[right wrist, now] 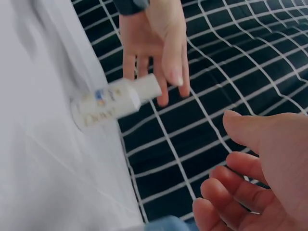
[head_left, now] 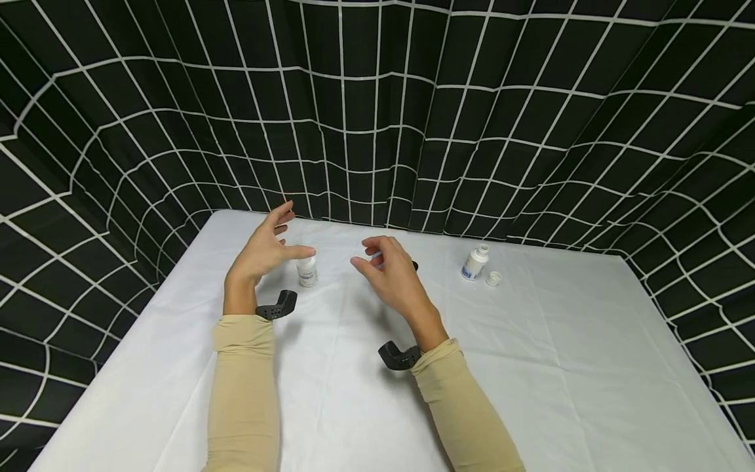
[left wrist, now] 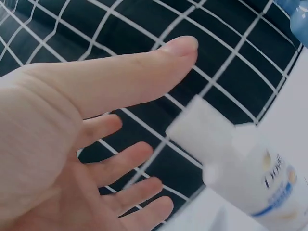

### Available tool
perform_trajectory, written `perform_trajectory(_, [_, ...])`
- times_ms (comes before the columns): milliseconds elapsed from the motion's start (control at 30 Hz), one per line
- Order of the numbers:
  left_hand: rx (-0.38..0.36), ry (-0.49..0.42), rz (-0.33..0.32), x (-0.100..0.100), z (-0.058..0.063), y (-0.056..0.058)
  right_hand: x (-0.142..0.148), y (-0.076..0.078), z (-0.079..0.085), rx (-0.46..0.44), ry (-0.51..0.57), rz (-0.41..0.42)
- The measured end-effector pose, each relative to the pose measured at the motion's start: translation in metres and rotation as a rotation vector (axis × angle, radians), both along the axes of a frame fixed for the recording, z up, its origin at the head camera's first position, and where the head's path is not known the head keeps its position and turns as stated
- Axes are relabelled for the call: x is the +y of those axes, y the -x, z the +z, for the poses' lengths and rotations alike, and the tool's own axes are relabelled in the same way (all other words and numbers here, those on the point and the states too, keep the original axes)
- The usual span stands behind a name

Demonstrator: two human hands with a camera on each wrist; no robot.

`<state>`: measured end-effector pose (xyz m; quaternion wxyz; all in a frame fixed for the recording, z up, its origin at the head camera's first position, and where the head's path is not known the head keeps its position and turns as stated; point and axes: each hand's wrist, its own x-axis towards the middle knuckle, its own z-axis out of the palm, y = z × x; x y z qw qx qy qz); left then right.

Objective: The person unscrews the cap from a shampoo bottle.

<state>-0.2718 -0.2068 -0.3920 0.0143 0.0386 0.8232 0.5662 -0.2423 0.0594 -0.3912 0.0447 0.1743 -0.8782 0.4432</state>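
Note:
A small white Dove bottle (head_left: pixel 307 275) with its white cap (left wrist: pixel 202 127) on stands upright on the cloth, close to the left hand. My left hand (head_left: pixel 263 246) is beside it, fingers spread and thumb extended; in the head view the thumb overlaps the cap. To the right of this bottle hovers my right hand (head_left: pixel 392 272), fingers loosely bent, holding nothing. In the right wrist view the same bottle (right wrist: pixel 108 103) appears in front of the left hand (right wrist: pixel 154 43). Mostly hidden behind the right hand, a small dark object (head_left: pixel 415 265) peeks out.
On the right stands a second white bottle (head_left: pixel 475 263), uncapped, with a loose white cap (head_left: pixel 493 279) lying beside it. A white cloth (head_left: pixel 560 367) covers the table. Black curtains (head_left: pixel 377 111) with white grid lines enclose the back and sides. A rounded blue shape (left wrist: pixel 300 21) shows at the left wrist view's corner.

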Motion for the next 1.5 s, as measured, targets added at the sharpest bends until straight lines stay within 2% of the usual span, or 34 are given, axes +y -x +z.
perform_trajectory(300, [-0.089, -0.063, -0.103, -0.007, -0.028, 0.009, -0.031, 0.008, -0.010, 0.010, -0.104, 0.085])
perform_trajectory(567, [-0.166, -0.012, -0.193, -0.015, -0.031, 0.005, -0.056, 0.017, -0.015, 0.046, -0.121, 0.135])
perform_trajectory(767, [-0.194, 0.046, -0.195, -0.020, -0.032, 0.001, -0.076, 0.020, -0.016, 0.030, -0.128, 0.157])
perform_trajectory(1000, [-0.163, 0.144, -0.178, -0.017, -0.033, 0.003, -0.092, 0.022, -0.014, 0.023, -0.152, 0.137])
perform_trajectory(1233, [-0.173, 0.157, -0.182, -0.013, -0.041, 0.007, -0.097, 0.022, -0.019, 0.065, -0.165, 0.097])
perform_trajectory(1500, [-0.114, 0.189, -0.177, -0.011, -0.041, 0.006, -0.097, 0.021, -0.021, 0.050, -0.169, 0.081])
